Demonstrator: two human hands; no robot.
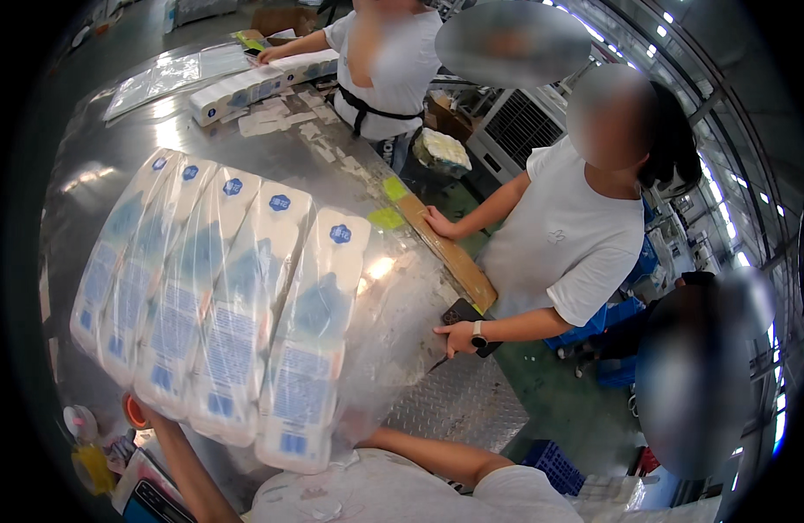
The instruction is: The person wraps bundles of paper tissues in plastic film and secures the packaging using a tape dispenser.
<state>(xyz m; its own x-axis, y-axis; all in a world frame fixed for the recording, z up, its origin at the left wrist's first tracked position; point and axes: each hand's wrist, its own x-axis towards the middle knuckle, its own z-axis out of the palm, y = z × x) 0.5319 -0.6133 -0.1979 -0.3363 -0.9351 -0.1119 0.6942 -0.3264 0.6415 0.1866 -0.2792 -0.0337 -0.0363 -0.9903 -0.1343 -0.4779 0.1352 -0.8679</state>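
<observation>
Several long packs of white paper rolls (232,296), printed in blue, lie side by side in one large clear plastic bag (371,349). The bag fills the left and middle of the metal table in front of me. My left forearm (188,466) reaches to the bag's near left corner, where my left hand is hidden behind the packs. From the right, my right forearm (437,453) comes in to the near right side of the bag. My right hand (356,430) shows only dimly behind the loose film. The fingers of both hands are out of sight.
A co-worker (585,235) stands at the right table edge, hands near a wooden strip (445,248) and a dark device (461,312). Another person (384,70) handles a row of rolls (245,91) at the back. Orange tape roll (133,411) lies at lower left.
</observation>
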